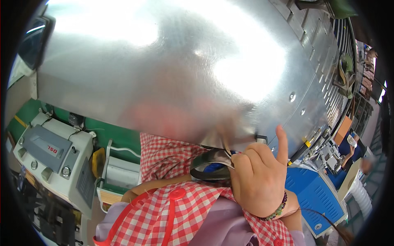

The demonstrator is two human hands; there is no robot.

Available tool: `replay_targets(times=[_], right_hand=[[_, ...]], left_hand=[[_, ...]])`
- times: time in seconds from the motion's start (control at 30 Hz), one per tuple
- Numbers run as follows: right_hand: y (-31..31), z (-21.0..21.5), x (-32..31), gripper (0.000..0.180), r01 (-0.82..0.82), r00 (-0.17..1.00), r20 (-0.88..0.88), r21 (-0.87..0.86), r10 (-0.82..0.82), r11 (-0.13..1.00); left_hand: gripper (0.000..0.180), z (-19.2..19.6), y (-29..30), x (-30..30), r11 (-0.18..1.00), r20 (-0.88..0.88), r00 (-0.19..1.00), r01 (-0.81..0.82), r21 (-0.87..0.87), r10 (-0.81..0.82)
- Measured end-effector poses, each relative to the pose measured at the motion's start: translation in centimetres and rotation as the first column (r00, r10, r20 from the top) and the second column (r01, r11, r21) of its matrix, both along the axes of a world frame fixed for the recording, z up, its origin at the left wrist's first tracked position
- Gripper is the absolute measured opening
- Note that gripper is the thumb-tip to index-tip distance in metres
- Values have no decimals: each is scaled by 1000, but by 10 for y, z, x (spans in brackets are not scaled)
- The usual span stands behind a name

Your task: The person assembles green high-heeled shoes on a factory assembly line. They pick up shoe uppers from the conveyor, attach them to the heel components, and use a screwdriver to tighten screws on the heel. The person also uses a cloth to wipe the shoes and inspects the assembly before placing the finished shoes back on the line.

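Observation:
My right hand is at the near edge of a broad shiny metal table. Its fingers are curled and closed on a dark glossy piece that bends in a loop, like a shoe upper. One finger sticks out straight, away from the piece. A bit of blue shows inside the loop. My left forearm crosses in front of my checked apron toward the same piece. Behind the piece and my right hand, the left hand's fingers are hidden.
Left of me stands a grey-white machine with dials. A blue vented cabinet is at the right. A slatted metal conveyor runs along the right, with dark shoe uppers on it. Another person works farther right.

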State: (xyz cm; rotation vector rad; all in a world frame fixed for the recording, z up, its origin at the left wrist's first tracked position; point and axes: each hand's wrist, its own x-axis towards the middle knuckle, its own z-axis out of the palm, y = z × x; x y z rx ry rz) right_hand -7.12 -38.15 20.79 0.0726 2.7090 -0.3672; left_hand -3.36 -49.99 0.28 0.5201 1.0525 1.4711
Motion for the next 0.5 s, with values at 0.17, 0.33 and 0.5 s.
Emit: replay_targets(times=[0.17, 0.33, 0.5], right_hand=[[-4, -1, -5, 12, 12, 1000, 0, -57, -12, 998], [-2, 10, 8, 14, -70, 998, -7, 1, 70, 998], [-16, 61, 42, 31, -134, 974, -214, -252, 80, 958]], left_hand=[[35, 4, -6, -1, 1000, 85, 996, -2, 9, 2], [35, 53, -28, 28, 976, 679, 714, -218, -19, 173], [36, 113, -64, 28, 832, 869, 214, -455, -317, 447]])
